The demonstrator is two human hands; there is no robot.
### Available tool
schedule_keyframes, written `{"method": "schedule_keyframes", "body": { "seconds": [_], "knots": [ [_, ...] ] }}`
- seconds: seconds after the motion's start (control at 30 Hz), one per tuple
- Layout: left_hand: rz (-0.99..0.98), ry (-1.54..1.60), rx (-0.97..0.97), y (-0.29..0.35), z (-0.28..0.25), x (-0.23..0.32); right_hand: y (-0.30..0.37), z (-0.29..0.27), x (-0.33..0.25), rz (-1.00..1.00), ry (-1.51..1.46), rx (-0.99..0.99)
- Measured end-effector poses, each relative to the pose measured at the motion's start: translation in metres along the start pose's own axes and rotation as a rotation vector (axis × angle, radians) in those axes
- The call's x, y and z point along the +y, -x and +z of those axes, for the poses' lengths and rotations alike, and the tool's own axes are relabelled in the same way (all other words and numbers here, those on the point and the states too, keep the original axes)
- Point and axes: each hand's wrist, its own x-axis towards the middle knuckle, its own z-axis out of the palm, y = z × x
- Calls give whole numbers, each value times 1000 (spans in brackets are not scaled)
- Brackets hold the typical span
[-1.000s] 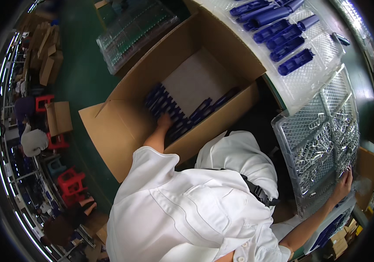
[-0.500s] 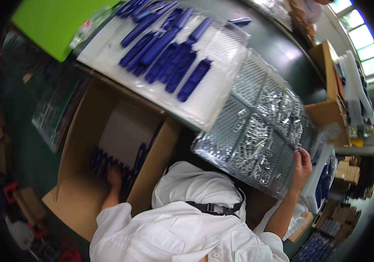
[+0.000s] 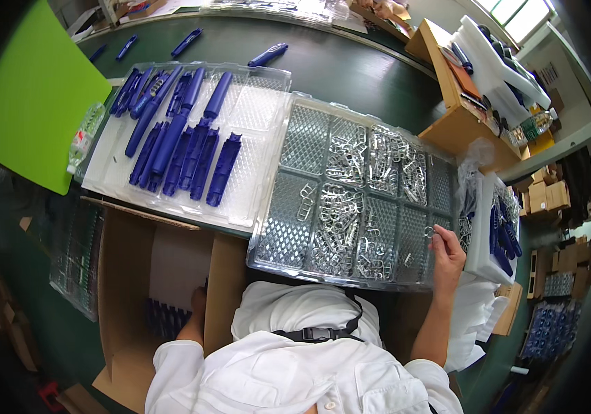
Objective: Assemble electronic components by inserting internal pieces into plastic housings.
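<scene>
My left hand is down inside a tall cardboard box, by the box's right wall. A bit of dark blue shows at its fingertips, but the fingers are mostly hidden. Rows of dark blue plastic parts stand in the box beside it. My right hand is over the right end of a clear compartment tray, thumb and fingers pinched on a small shiny metal clip. Heaps of similar metal clips fill several compartments. Left of it, a white tray bears long blue plastic handle pieces.
A plastic bottle lies beside a bright green panel at left. More blue pieces lie on the dark table. Right of my right hand stands a white foam box holding blue parts. A wooden box stands behind.
The view has turned and levelled. My left hand has shifted toward the box's right wall. My right hand stays by the tray's right end, now with a metal clip visible at its fingertips.
</scene>
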Motion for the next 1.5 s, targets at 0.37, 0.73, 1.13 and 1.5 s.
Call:
{"method": "schedule_keyframes", "body": {
  "seconds": [0.37, 0.73, 1.13, 1.5],
  "knots": [
    [-236, 1107, 434, 45, -122, 13, 10, -17, 0, 90, -258, 74],
    [201, 1569, -114, 173, -289, 342, 13, -10, -9, 170, -688, -76],
    [224, 1363, -1370, 192, -198, 544, 30, -28, -23, 5, -668, 73],
    [291, 1194, -1320, 198, -170, 558, 30, -21, -31, 28, -670, 20]
  ]
}}
